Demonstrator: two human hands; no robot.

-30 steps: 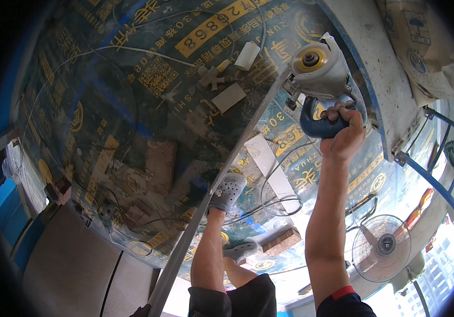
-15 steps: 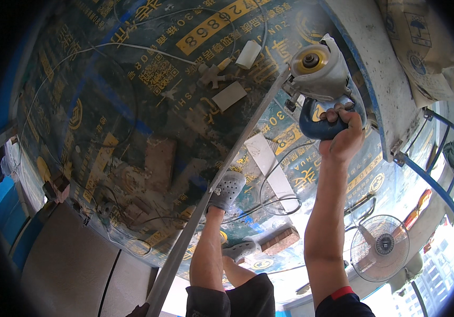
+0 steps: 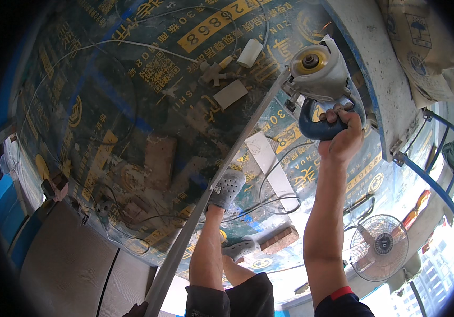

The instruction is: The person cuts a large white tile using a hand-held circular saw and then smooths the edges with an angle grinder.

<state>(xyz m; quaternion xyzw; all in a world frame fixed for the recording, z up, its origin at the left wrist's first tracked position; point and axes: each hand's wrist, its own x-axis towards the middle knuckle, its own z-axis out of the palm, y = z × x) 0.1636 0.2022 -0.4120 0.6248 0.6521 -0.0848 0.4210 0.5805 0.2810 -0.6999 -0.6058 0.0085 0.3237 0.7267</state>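
My right hand (image 3: 341,127) is wrapped round the blue handle of a hand-held disc cutter (image 3: 317,79). The cutter has a grey metal guard and a round yellow-hubbed disc. Its front meets the far end of a long, narrow metal bar (image 3: 242,137), which slants from the lower edge up to the cutter. A thin orange streak, like sparks, shows just beyond the guard. My left hand does not show plainly. A dark shape (image 3: 137,310) lies beside the bar's near end, too dim to make out.
My foot in a grey clog (image 3: 228,187) is beside the bar. Cables, tile offcuts (image 3: 230,94) and a brick (image 3: 280,240) lie on the printed green floor sheeting (image 3: 153,121). A blue-edged board (image 3: 367,74) stands right of the cutter; a fan (image 3: 380,245) is at lower right.
The orange streak beyond the guard now shows. My right hand, the cutter and the bar keep almost the same place.
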